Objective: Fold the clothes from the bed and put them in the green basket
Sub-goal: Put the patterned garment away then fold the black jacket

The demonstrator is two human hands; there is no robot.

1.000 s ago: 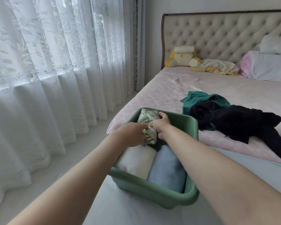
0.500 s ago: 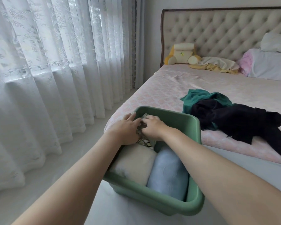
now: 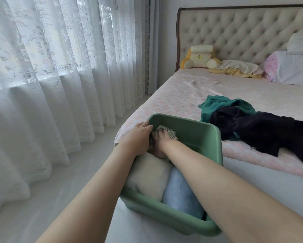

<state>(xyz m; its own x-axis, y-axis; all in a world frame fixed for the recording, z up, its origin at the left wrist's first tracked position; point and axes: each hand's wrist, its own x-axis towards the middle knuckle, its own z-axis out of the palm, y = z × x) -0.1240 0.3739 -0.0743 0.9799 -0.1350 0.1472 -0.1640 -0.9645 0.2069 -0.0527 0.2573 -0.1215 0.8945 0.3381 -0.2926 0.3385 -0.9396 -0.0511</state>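
Note:
The green basket (image 3: 215,137) stands on the bed's near corner. Inside it lie a cream folded piece (image 3: 147,174) and a light blue folded piece (image 3: 178,192). Behind them sits a leaf-patterned folded garment (image 3: 171,133), low in the far left corner. My left hand (image 3: 138,137) curls over that garment's left side, next to the basket wall. My right hand (image 3: 162,141) lies on top of it with fingers spread, pressing down. A teal garment (image 3: 217,104) and a black garment (image 3: 261,130) lie in an unfolded heap on the bed to the right of the basket.
The pink bed cover (image 3: 182,92) stretches back to a tufted headboard. A plush toy (image 3: 199,57), a cream and yellow cloth (image 3: 238,67) and pillows (image 3: 291,67) lie at the head end. White lace curtains (image 3: 50,67) hang along the left, above pale floor.
Both hands have pushed the leaf-patterned garment from above the rim down into the basket's far corner. My right hand went from gripping it to lying flat on it.

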